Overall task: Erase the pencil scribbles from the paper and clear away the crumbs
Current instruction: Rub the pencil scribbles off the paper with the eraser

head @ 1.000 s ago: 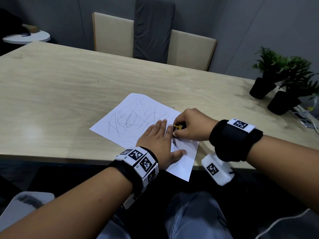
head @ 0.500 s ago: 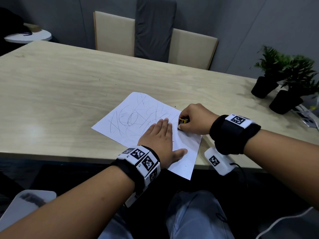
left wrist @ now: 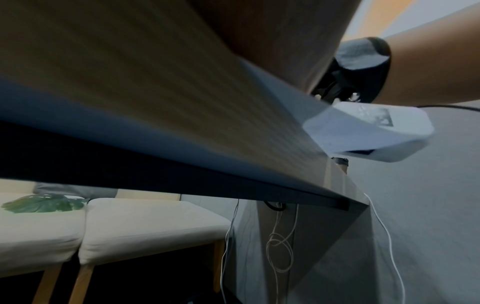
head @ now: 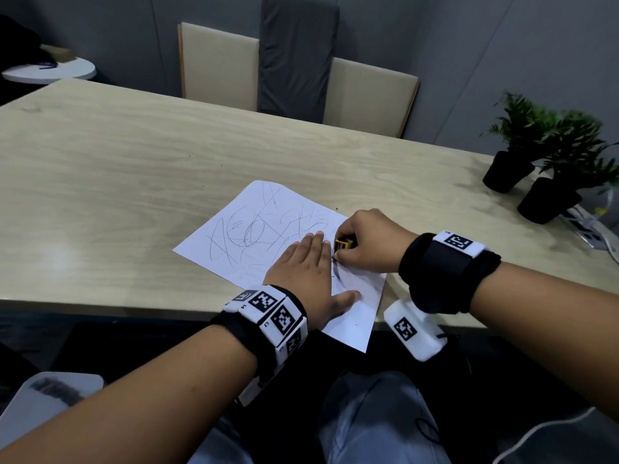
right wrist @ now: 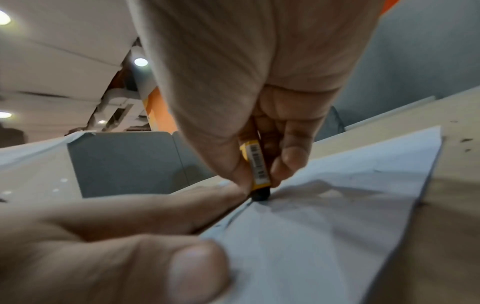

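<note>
Head view: the white paper sheet with grey pencil scribbles point(head: 268, 242) lies skewed at the near edge of the pale wood-grain counter point(head: 134, 155), its near right corner overhanging that edge. The left hand point(head: 304, 272) rests flat on the sheet, fingers straight and grasping nothing, pinning the paper down. The right hand point(head: 368, 242) is clenched around a small yellow-sleeved eraser with a dark tip point(head: 343, 244), just beside the left fingertips.

Right wrist view: the eraser point(right wrist: 258, 170) stands nearly upright, long axis steep to the sheet, dark tip touching the paper point(right wrist: 337, 216) beside the left hand point(right wrist: 103, 236). Thumb and fingers pinch the sleeve from both sides.

Governing relation: most remaining scribbles lie to the left and far side of the eraser, beyond the left hand (which sits between tool and marks). Judged from this, the next strokes call for moving the eraser leftward, or repositioning the pinning hand. A dark smudge line point(head: 336, 269) shows between the two hands.

Labels: the eraser sleeve carries a barcode; no brand text is legible. The wrist bands bear black-and-white square markers. Erasing appears at an early stage.
</note>
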Available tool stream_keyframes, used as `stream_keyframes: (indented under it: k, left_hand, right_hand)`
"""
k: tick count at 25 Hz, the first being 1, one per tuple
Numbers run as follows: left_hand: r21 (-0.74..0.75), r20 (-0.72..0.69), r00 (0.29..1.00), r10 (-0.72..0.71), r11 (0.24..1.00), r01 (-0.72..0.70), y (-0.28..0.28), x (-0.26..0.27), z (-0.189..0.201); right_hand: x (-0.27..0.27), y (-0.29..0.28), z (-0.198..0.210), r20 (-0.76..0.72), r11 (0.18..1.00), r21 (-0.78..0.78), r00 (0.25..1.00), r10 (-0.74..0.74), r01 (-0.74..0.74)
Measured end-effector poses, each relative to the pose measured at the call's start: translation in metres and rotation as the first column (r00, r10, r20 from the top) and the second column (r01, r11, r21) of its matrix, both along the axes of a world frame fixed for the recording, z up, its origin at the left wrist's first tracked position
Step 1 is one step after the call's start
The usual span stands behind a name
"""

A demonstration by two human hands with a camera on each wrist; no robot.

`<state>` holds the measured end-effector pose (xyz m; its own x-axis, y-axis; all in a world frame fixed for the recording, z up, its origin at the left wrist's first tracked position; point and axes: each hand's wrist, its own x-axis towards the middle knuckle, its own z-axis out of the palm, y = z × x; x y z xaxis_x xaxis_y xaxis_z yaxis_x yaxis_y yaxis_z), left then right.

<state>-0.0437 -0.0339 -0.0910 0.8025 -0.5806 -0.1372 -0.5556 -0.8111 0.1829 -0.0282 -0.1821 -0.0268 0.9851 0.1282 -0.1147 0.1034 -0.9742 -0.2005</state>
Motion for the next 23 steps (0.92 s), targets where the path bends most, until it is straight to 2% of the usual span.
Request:
stream_keyframes:
  k: [4, 8, 13, 17, 21, 23]
  left_hand:
    - [0.005, -0.019, 1.0, 0.002, 1.0, -0.002, 0.0, -0.001, 0.001]
    - [0.007, -0.01, 1.0, 0.001, 1.0, -0.001, 0.0, 0.0, 0.0]
    - [0.012, -0.03, 1.0, 0.001, 1.0, 0.0, 0.0, -0.001, 0.001]
    - [0.013, -0.022, 1.0, 0.001, 1.0, 0.0, 0.001, 0.0, 0.0]
    - [0.011, -0.028, 1.0, 0.003, 1.0, -0.003, 0.0, 0.0, 0.001]
    - [0.009, -0.025, 1.0, 0.004, 1.0, -0.003, 0.0, -0.001, 0.002]
  right_hand:
    - [0.005, -0.013, 0.002, 0.028, 0.998, -0.006, 0.998, -0.059, 0.059]
    - [-0.006, -0.01, -0.002, -0.038, 0.999, 0.046, 0.999, -0.005, 0.006]
    - [0.0, -0.03, 0.0, 0.004, 0.992, 0.059, 0.993, -0.116, 0.115]
    - [-0.013, -0.018, -0.003, -0.044, 0.994, 0.104, 0.999, -0.015, 0.02]
    - [-0.004, -0.036, 0.001, -0.002, 0.99, 0.08, 0.993, -0.12, 0.12]
    - [-0.005, -0.033, 0.002, -0.005, 0.991, 0.084, 0.994, -0.108, 0.108]
